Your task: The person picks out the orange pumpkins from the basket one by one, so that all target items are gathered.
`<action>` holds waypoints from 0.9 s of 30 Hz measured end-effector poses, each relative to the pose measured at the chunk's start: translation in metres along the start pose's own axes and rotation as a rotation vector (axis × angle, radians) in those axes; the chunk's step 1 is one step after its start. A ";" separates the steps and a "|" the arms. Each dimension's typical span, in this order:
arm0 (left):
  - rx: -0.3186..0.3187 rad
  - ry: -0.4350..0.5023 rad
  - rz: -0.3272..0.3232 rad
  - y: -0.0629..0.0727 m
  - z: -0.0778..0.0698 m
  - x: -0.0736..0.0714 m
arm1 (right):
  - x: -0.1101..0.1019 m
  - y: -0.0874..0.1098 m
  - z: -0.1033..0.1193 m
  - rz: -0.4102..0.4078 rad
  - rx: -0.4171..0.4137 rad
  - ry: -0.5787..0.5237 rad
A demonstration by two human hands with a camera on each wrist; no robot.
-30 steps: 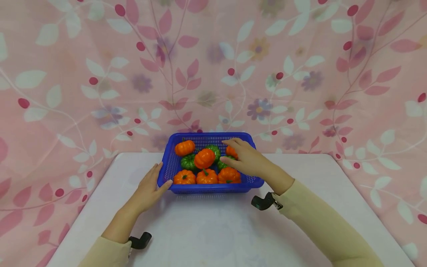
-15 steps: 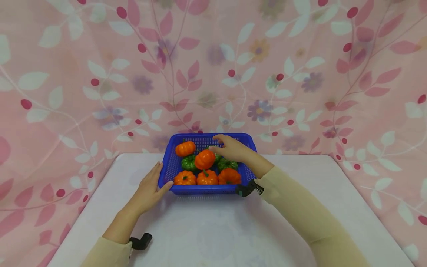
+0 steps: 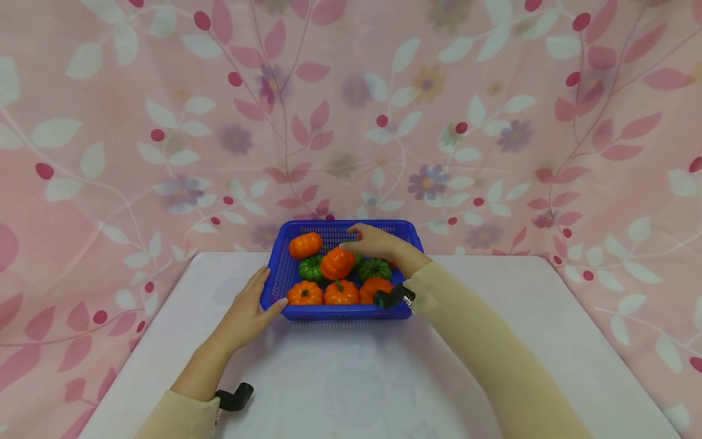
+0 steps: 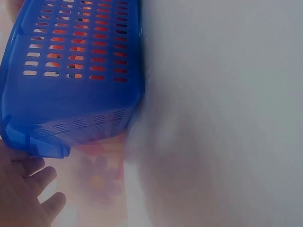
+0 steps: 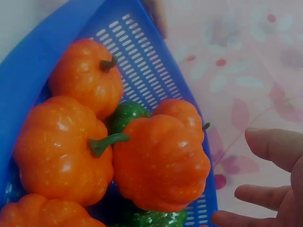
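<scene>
A blue plastic basket (image 3: pixel 329 312) on the table holds several small orange and green pumpkins. My left hand (image 3: pixel 241 317) rests at its left side, thumb at the front rim and fingers along the side rim. In the left wrist view its fingertips (image 4: pixel 54 203) lie by the rim's corner. My right hand (image 3: pixel 378 242) hovers over the back of the basket, thumb and fingers spread with nothing between them. Its thumb overlaps the top of an upper orange pumpkin (image 3: pixel 337 263). A green pumpkin (image 3: pixel 375 269) sits under the wrist; another behind the upper one is mostly hidden.
Orange pumpkins line the basket's front, including a left one (image 3: pixel 304 294) and a middle one (image 3: pixel 341 292). Another orange pumpkin (image 3: pixel 306 245) lies at the back left. The white table (image 3: pixel 340 378) ends at a pink floral cloth (image 3: pixel 351 122) behind the basket.
My right hand has moved left across the basket, from above the right-hand pumpkins to behind the upper orange one. The left hand keeps its place at the rim.
</scene>
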State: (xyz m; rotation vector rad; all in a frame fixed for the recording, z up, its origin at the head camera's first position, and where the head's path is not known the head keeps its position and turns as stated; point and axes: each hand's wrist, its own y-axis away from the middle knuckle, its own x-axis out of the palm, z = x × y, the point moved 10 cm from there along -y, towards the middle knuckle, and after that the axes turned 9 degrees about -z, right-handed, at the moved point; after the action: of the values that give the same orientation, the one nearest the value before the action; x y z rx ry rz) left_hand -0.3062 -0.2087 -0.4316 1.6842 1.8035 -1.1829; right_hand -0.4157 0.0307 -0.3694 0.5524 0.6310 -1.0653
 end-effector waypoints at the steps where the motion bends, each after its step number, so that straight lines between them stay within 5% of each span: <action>1: 0.001 -0.006 -0.004 0.000 0.000 -0.001 | 0.001 -0.002 -0.001 0.006 0.007 -0.008; 18: 0.044 -0.067 -0.047 -0.001 -0.009 -0.005 | 0.035 -0.020 -0.034 0.072 0.147 -0.188; 27: 0.059 -0.070 -0.060 -0.002 -0.005 -0.004 | 0.041 -0.025 -0.037 0.064 0.117 -0.192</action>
State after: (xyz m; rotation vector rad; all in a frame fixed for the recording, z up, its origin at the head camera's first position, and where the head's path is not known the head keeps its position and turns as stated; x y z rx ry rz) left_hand -0.3059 -0.2064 -0.4253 1.6101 1.8046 -1.3160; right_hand -0.4323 0.0211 -0.4269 0.5599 0.3826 -1.0846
